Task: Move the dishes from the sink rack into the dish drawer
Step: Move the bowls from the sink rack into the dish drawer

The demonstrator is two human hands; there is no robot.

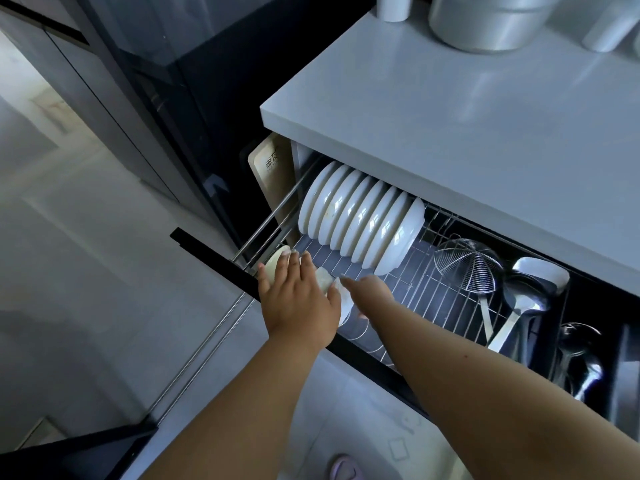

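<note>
Drawer: the dish drawer (214,252) is standing pulled out under the countertop (450,133), its wire rack exposed.
Already stowed: a row of white plates (360,220) is standing on edge at 12 o'clock from the hands, filling the back slots.
Dishes in hand: small white dishes (329,284) are sitting at the drawer's front left corner, one pale dish (275,263) at 10 o'clock of the left hand.
Left hand: the left hand (298,299) is lying over the dishes with fingers fairly straight, pressing or steadying them rather than wrapping them.
Right hand: the right hand (369,294) is reaching in at 3 o'clock of the left; whether its fingers are gripping a dish I cannot tell.
Utensils: a wire skimmer (467,265) and ladles (530,296) are occupying the right section.
Progress: judging from this, a placement is underway; the sink rack is out of view, so what remains is unknown.
</note>
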